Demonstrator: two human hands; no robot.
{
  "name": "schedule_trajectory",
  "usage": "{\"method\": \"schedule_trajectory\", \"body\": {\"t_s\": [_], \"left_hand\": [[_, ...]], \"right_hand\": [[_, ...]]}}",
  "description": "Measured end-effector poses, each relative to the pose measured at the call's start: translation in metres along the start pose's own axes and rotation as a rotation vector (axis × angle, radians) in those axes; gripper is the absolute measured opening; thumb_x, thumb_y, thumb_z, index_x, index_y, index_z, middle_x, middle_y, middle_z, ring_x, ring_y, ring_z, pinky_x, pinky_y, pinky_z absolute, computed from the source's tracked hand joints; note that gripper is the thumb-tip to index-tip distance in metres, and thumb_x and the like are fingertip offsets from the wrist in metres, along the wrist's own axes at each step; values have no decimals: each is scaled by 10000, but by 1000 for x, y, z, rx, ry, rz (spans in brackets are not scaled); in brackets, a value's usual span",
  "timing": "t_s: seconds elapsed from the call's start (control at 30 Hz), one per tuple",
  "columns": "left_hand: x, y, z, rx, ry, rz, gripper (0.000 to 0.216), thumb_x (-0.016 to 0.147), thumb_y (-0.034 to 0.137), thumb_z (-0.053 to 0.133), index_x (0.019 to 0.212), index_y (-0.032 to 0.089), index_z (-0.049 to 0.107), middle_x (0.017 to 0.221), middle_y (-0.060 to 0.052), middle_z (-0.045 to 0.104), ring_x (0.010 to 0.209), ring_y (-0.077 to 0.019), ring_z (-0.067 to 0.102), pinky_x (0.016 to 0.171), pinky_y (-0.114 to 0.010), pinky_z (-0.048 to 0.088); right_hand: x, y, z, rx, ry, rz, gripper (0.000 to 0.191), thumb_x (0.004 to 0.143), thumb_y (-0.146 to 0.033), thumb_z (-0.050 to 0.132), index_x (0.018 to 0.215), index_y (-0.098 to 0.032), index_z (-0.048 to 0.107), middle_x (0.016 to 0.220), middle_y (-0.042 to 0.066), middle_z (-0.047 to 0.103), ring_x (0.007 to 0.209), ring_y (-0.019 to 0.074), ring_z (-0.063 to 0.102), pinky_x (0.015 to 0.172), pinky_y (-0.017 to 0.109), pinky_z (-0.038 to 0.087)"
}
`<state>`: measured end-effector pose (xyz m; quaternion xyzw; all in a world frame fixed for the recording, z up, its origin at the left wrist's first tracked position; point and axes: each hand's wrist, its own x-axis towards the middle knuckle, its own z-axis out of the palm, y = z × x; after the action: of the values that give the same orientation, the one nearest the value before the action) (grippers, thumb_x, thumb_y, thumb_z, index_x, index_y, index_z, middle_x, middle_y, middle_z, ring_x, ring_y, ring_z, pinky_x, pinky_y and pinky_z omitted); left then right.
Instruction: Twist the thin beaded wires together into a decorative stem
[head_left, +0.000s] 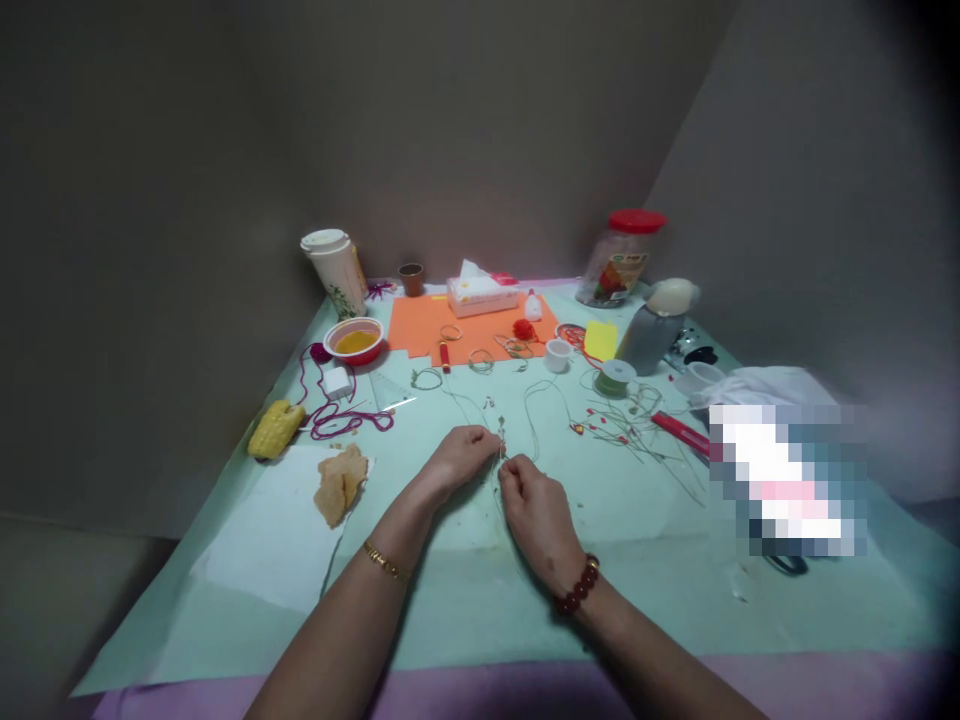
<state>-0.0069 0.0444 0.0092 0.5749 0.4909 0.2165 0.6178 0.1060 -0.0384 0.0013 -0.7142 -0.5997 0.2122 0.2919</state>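
Note:
My left hand (pixel 466 458) is closed in a pinch near the middle of the table, on a thin greenish cord (pixel 537 425). Just to its right and slightly nearer, my right hand (pixel 534 508) pinches the same cord, the fingertips of both hands almost meeting. A small knotted or beaded piece (pixel 502 428) shows just beyond the fingertips; its detail is too small to tell. Strands of cord spread away from the hands in loose curves, and another strand hangs down between them. A gold bracelet (pixel 386 562) circles the left wrist and a dark red bead bracelet (pixel 577 588) the right.
Left are a red-rimmed bowl (pixel 354 350), purple yarn (pixel 352 422), a corn cob piece (pixel 276 430) and a brown flat piece (pixel 339 485). Behind lie orange sheets (pixel 412 325) and a tissue box (pixel 484 297). Right stand a cord spool (pixel 615 378), a pump bottle (pixel 652 325) and a red-lidded jar (pixel 619 260).

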Motion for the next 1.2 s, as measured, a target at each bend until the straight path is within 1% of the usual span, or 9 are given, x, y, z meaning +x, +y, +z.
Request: {"method": "schedule_trajectory", "body": {"t_s": [0.2,0.3,0.37,0.43,0.47,0.6,0.73,0.97,1.2], "left_hand": [[0,-2,1,29,-19,7,160,647,286,599,677,154,514,555,48,446,496,-65,343,472,-216,250],[0,-3,1,17,-32,11,158,658,289,596,663,156,510,531,53,430,484,-64,328,469,-219,239],[0,-3,1,19,-41,8,179,667,308,606,666,159,509,517,60,413,467,-61,312,460,-220,223],[1,-3,0,23,-53,8,211,678,340,616,672,160,506,511,64,402,457,-59,304,453,-222,210],[1,-3,0,19,-61,6,230,684,360,620,676,162,503,508,67,392,452,-58,300,449,-223,202],[2,-5,-1,-1,-84,4,265,704,403,613,687,164,499,498,77,357,439,-56,272,443,-229,164],[2,-6,-1,8,-65,21,249,712,376,593,655,165,473,510,71,351,459,-57,272,455,-232,171],[3,-7,2,37,-37,35,209,721,344,571,661,158,499,529,63,357,492,-66,277,480,-231,196],[5,-13,3,109,-8,59,192,730,327,545,652,164,482,558,50,359,513,-71,284,482,-234,189]], "right_hand": [[-6,-3,0,-98,-39,-29,282,916,-236,319,842,-168,582,644,53,631,557,167,534,545,266,266],[-6,-5,-9,-46,-93,-69,268,887,-223,358,760,-181,590,667,49,641,588,158,544,570,259,310],[0,-3,-18,47,-65,-73,252,859,-234,400,695,-186,584,693,46,645,626,154,547,603,254,349],[12,1,-26,158,-26,-12,213,827,-261,446,701,-185,600,689,36,641,621,149,539,599,252,373],[19,2,-29,216,-35,44,189,809,-274,470,718,-183,608,653,23,627,583,141,525,569,247,375],[45,7,-32,439,-212,246,142,755,-296,517,706,-177,577,449,-56,464,381,93,395,395,216,295],[56,6,-31,598,-330,282,111,722,-271,530,678,-171,548,423,-78,420,335,63,339,331,188,241],[65,7,-35,608,-429,291,128,708,-251,549,612,-169,529,388,-80,408,322,43,310,324,172,215],[70,11,-32,475,-417,229,126,710,-234,530,599,-174,523,383,-71,415,328,50,332,339,186,221]]}}
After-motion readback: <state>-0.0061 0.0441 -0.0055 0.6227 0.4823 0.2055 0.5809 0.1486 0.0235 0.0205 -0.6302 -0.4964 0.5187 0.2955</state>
